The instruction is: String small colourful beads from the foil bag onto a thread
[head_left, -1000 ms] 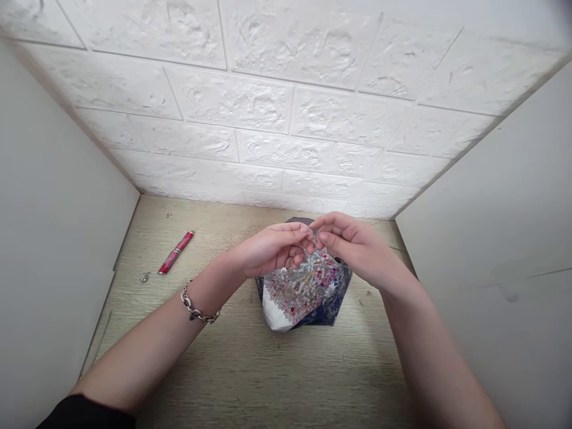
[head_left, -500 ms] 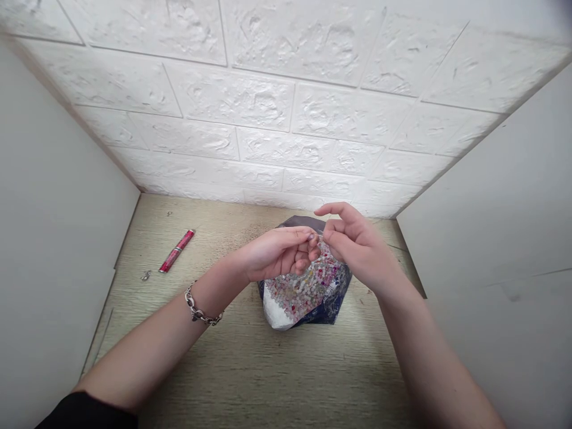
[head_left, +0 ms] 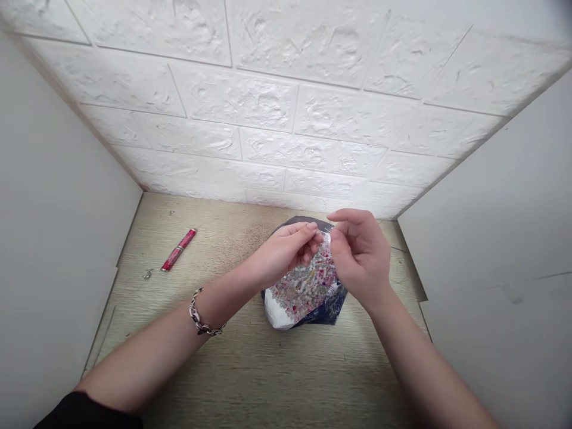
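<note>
Left arm (head_left: 147, 351) has a black sleeve (head_left: 84, 414) pushed up & a shiny silver chain (head_left: 199, 316) on the wrist. Right arm (head_left: 420, 369) is bare, no sleeve.

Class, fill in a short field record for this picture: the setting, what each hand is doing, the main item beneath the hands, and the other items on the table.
Setting: wooden table between white side panels, white brick-pattern wall behind
Left hand: fingertips pinched together above the bag, grip closed; what it pinches is too small to tell
Right hand: fingers curled, close to the left fingertips
Bag of beads: open, dark, on the table under both hands
Bracelet: chain, on the left wrist
Red tube: lying far left
Small metal clasp: beside the tube
</note>
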Tool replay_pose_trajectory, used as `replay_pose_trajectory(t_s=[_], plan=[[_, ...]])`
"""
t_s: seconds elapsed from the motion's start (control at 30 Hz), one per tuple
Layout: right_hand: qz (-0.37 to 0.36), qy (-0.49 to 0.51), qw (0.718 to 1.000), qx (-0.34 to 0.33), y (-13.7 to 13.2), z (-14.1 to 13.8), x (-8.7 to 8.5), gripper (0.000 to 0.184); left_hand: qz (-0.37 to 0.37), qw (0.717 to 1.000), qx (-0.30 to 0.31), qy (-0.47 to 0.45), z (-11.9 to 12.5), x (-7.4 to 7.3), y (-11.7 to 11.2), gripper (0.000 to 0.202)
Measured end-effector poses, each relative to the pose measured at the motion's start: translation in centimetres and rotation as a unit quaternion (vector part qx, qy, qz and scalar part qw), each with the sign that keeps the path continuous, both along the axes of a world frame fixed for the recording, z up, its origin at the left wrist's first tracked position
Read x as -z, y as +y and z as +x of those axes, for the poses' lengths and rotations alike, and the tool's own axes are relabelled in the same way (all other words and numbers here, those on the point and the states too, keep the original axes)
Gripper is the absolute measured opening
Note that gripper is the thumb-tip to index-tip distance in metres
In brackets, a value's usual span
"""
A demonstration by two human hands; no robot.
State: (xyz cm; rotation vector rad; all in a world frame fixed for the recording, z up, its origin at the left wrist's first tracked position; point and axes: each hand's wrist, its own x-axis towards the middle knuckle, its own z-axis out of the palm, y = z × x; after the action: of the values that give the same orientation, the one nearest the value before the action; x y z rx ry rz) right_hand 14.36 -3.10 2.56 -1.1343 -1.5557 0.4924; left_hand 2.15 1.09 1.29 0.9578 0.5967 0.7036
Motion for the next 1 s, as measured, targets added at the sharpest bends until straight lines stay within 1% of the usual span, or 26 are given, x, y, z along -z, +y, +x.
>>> replay_pose_trajectory(t_s=[0.07, 0.1, 0.17, 0.3, 0.37, 0.7, 0.9, 1.0], plan=[[0.027, -0.012, 0.999, 0.031, 0.0, -0.2, 0.5, 0.023, -0.007, 1.0, -0.021, -0.009, 0.1, 0.0, -0.1, 0.023], [0.032, -0.018, 0.999, 0.035, 0.1, -0.3, 0.6, 0.023, -0.011, 0.999, -0.027, -0.014, 0.1, 0.1, -0.1, 0.023], [0.029, -0.019, 0.999, 0.029, 0.2, -0.3, 0.8, 0.023, -0.018, 0.999, -0.034, -0.022, 0.1, 0.1, -0.2, 0.023], [-0.013, -0.003, 1.0, -0.018, 0.3, -0.2, 0.9, 0.025, -0.022, 0.998, -0.042, -0.03, 0.2, 0.0, -0.4, 0.022], [-0.026, 0.003, 0.999, -0.029, 0.3, -0.2, 0.9, 0.024, -0.022, 0.998, -0.04, -0.033, 0.3, 0.0, -0.4, 0.021], [-0.044, -0.004, 0.999, -0.014, 0.4, -0.2, 1.0, 0.021, -0.021, 0.998, -0.032, -0.04, 0.3, 0.3, -0.3, 0.021], [-0.024, -0.008, 1.0, 0.0, 0.7, -0.3, 1.4, 0.021, 0.001, 0.999, -0.039, -0.027, 0.4, 0.3, -0.3, 0.023], [-0.013, -0.046, 0.999, 0.008, 0.7, -0.2, 1.5, 0.022, 0.014, 0.999, -0.041, -0.014, 0.3, 0.4, -0.2, 0.023]])
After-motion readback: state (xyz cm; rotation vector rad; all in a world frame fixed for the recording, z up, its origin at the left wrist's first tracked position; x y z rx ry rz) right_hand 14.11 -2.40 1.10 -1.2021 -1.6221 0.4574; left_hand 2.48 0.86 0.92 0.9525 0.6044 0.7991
